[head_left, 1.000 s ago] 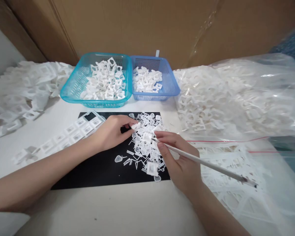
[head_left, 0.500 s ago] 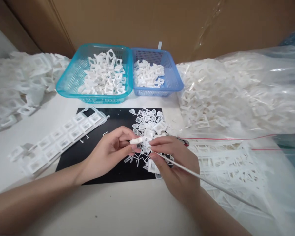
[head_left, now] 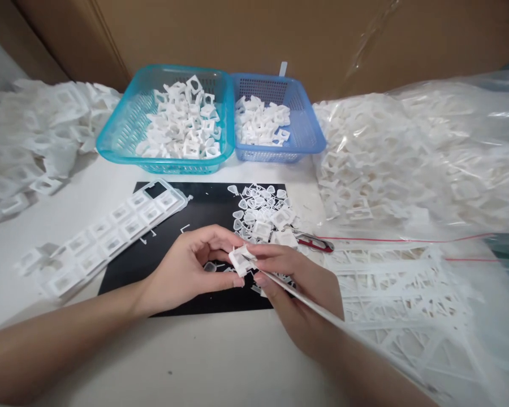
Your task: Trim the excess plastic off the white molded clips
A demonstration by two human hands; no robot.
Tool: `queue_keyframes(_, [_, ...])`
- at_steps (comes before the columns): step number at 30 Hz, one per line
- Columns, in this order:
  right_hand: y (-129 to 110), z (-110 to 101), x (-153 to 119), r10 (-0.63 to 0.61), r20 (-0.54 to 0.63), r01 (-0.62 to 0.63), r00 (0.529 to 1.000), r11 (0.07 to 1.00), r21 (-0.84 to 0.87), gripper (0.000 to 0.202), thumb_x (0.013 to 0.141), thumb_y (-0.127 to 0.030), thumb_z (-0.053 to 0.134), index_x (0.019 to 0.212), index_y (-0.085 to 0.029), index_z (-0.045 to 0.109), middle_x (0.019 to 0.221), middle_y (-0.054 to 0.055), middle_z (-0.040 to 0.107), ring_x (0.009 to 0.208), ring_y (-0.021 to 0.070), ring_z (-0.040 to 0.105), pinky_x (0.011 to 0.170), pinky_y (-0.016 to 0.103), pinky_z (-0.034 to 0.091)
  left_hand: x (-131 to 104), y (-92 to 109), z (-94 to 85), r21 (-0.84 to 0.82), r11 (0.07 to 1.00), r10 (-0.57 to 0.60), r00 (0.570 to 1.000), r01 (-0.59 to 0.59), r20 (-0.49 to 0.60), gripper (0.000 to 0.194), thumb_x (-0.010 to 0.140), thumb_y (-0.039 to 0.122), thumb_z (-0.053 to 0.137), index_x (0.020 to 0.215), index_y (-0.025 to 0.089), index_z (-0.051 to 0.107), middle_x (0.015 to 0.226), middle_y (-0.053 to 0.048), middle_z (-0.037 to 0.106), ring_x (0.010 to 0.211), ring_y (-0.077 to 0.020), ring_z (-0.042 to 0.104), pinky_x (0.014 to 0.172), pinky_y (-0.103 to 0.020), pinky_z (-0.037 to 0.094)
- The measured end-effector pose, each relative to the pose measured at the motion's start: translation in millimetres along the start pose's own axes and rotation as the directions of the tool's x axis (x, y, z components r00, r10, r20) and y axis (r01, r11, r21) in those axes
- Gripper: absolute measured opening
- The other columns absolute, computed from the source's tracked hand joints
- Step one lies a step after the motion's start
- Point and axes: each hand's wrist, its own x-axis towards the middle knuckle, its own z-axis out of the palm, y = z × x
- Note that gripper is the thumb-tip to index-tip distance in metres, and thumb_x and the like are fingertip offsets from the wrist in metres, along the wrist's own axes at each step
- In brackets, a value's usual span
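Between the thumb and fingers of my left hand [head_left: 190,263] is a small white plastic part [head_left: 240,263] with a square opening. My right hand [head_left: 299,282] is closed on a long thin pale rod-like tool [head_left: 326,316], whose exact kind I cannot make out. The tool's tip end meets the part's right side, and its far end runs down to the lower right over my wrist. Beneath both hands lies a black mat [head_left: 173,299]. White trimmings and loose plastic pieces [head_left: 258,209] are heaped on its right side, partly hidden by my hands.
A teal basket [head_left: 106,148] and a blue basket [head_left: 316,135] hold white parts at the back. On the left lies a rack of square parts [head_left: 110,243]. A red-handled cutter [head_left: 316,243] rests beside plastic bags [head_left: 377,158] of parts. White lattice pieces [head_left: 407,294] lie right.
The white part has turned, so its square opening now faces up toward me. My right hand and the tool have shifted slightly lower, and the view has moved a little.
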Motion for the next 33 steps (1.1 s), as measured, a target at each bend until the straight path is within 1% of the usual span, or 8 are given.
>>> queue_keyframes(5, [1,-1,0,-0.007,0.015,0.008,1.000,0.999,-0.040,0.014,0.085,-0.010,0.061,0.092,-0.022,0.064,0.101,0.005,0.075,0.097,0.0171,0.071,0.085,0.029,0.059,-1,-3,-3.3,0.033,0.999,-0.007,1.000,0.006,0.005,0.038,0.074,0.007,0.077,0.106,0.022,0.063,0.099,-0.003,0.071,0.090,-0.0153,0.068,0.084,-0.027,0.057])
queue_keyframes(10, [2,-2,0,-0.051,0.023,0.053,0.998,0.995,-0.090,0.016,0.084,-0.008,0.061,0.092,-0.022,0.063,0.097,0.005,0.074,0.095,0.0168,0.071,0.082,0.029,0.059,-2,-6,-1.1,0.070,0.996,0.052,0.999,-0.053,0.009,0.058,0.072,0.006,0.078,0.121,0.025,0.052,0.113,-0.006,0.071,0.094,-0.0149,0.067,0.086,-0.026,0.055])
queue_keyframes(13, [3,-3,0,-0.065,0.042,0.070,0.997,0.991,-0.116,0.016,0.084,-0.008,0.061,0.092,-0.022,0.063,0.097,0.004,0.074,0.095,0.0163,0.071,0.082,0.028,0.059,-3,-7,0.8,0.128,0.987,0.096,0.995,-0.095,-0.001,0.054,0.076,0.007,0.074,0.122,0.025,0.050,0.108,-0.005,0.073,0.083,-0.0119,0.068,0.082,-0.024,0.056])
queue_keyframes(16, [5,-2,1,-0.084,0.041,0.089,0.996,0.988,-0.124,0.015,0.085,-0.009,0.061,0.092,-0.023,0.063,0.098,0.005,0.074,0.093,0.0169,0.071,0.080,0.030,0.059,-4,-8,1.4,0.235,0.962,0.147,0.989,-0.140,-0.011,0.053,0.078,0.008,0.071,0.123,0.025,0.049,0.107,-0.005,0.074,0.080,-0.0112,0.065,0.080,-0.024,0.055])
queue_keyframes(22, [9,2,4,-0.202,0.074,0.213,0.977,0.956,-0.201,0.011,0.087,-0.012,0.059,0.089,-0.022,0.062,0.100,0.004,0.076,0.082,0.0156,0.068,0.072,0.032,0.058,-7,-9,1.0,0.387,0.905,0.188,0.982,-0.178,0.014,0.055,0.078,0.008,0.069,0.124,0.027,0.047,0.098,-0.001,0.074,0.073,-0.0109,0.058,0.073,-0.023,0.052])
queue_keyframes(28, [18,4,2,-0.319,0.132,0.345,0.939,0.881,-0.324,0.012,0.092,-0.015,0.055,0.088,-0.024,0.062,0.096,0.002,0.077,0.080,0.0146,0.067,0.068,0.028,0.058,-7,-8,1.1,0.386,0.907,0.179,0.984,-0.171,0.014,0.054,0.078,0.008,0.066,0.125,0.025,0.046,0.098,-0.003,0.073,0.071,-0.0115,0.057,0.071,-0.024,0.052])
queue_keyframes(31, [21,3,-2,-0.313,0.216,0.372,0.925,0.863,-0.343,0.012,0.090,-0.012,0.055,0.094,-0.022,0.061,0.104,0.004,0.075,0.082,0.0160,0.065,0.072,0.030,0.058,-6,-8,1.7,0.383,0.912,0.155,0.988,-0.147,0.009,0.054,0.078,0.008,0.067,0.125,0.026,0.046,0.096,-0.001,0.073,0.071,-0.0112,0.057,0.071,-0.023,0.052])
queue_keyframes(33, [21,2,-5,-0.297,0.234,0.366,0.926,0.862,-0.350,0.017,0.089,-0.009,0.054,0.099,-0.022,0.060,0.112,0.006,0.072,0.086,0.0178,0.064,0.075,0.032,0.057,-6,-8,2.3,0.378,0.915,0.149,0.989,-0.140,0.006,0.053,0.078,0.009,0.067,0.123,0.026,0.047,0.094,0.000,0.074,0.070,-0.0107,0.057,0.070,-0.023,0.052])
